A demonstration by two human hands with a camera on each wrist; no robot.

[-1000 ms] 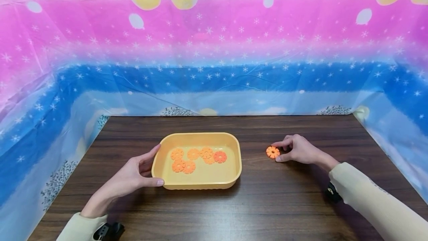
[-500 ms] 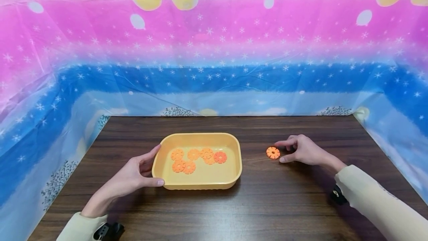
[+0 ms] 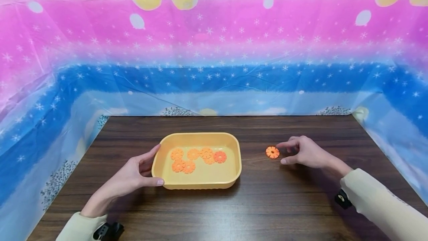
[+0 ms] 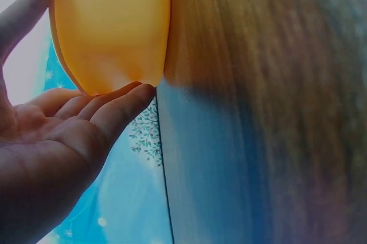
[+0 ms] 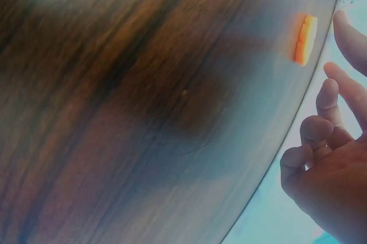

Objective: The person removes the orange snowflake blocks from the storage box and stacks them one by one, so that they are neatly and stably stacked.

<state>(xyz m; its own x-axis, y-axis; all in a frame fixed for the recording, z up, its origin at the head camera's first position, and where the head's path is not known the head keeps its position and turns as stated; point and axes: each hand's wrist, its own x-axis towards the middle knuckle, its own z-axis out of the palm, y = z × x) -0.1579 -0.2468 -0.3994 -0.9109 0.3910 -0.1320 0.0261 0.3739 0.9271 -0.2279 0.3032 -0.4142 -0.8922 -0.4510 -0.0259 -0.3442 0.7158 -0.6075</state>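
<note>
A yellow plastic basin (image 3: 200, 178) stands on the table, with several orange notched discs (image 3: 188, 167) and a redder one (image 3: 219, 157) lying inside. At its left end my left hand (image 3: 128, 176) grips it, thumb over the front corner and fingers against the far side. The left wrist view shows those fingers (image 4: 123, 106) along the basin's wall (image 4: 114, 32). To the right, one more orange notched disc (image 3: 272, 152) lies flat on the wood. My right hand (image 3: 305, 153) is just right of that disc, thumb and index apart with nothing between them; the right wrist view shows a gap.
The dark wooden table (image 3: 214, 215) runs back to a pink and blue snowflake cloth (image 3: 214, 81), which also hangs along both sides. Each wrist carries a black strapped device, such as the right one (image 3: 343, 199).
My right hand has let go of the lone orange disc and drawn back a little to the right. The disc stays on the table. My left hand and the basin have kept their place.
</note>
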